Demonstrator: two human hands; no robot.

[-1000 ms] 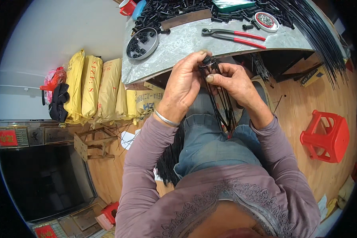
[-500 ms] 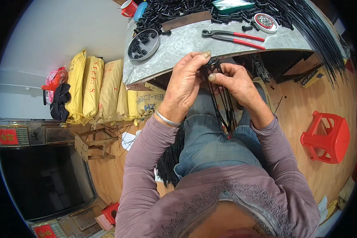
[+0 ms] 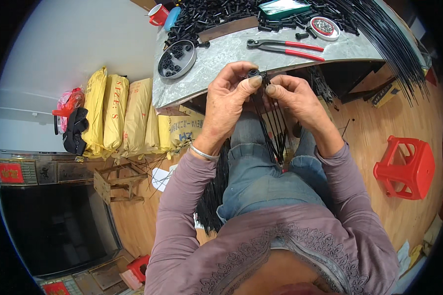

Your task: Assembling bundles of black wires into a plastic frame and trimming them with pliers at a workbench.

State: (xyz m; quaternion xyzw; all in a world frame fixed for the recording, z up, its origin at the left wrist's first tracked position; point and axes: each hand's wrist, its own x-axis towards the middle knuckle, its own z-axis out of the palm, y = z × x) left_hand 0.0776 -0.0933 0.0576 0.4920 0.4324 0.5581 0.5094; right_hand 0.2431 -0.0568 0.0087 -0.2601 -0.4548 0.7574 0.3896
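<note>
My left hand (image 3: 226, 98) pinches a small round black plastic part (image 3: 253, 73) between thumb and fingers, just off the table's front edge. Close beside it, my right hand (image 3: 296, 98) is closed on the upper ends of several thin black rods (image 3: 275, 125). These rods hang down from the hands between my knees. The tips of the rods meet near the round part; whether any of them sits in it I cannot tell. Farther back on the grey table (image 3: 221, 54) lie red-handled pincers (image 3: 285, 49).
A round dish (image 3: 194, 58) holds small black parts. Behind it stand a heap of black bolt-like pieces (image 3: 221, 14), a green tray (image 3: 283, 14) and a small white-rimmed dish (image 3: 337, 33). Long black rods (image 3: 394, 44) overhang the right side. A red stool (image 3: 418, 169) and yellow sacks (image 3: 114, 113) flank me.
My left hand has turned slightly, so the round black part now shows between thumb and fingers. The right hand has shifted a little, still closed on the rods. The view has moved slightly.
</note>
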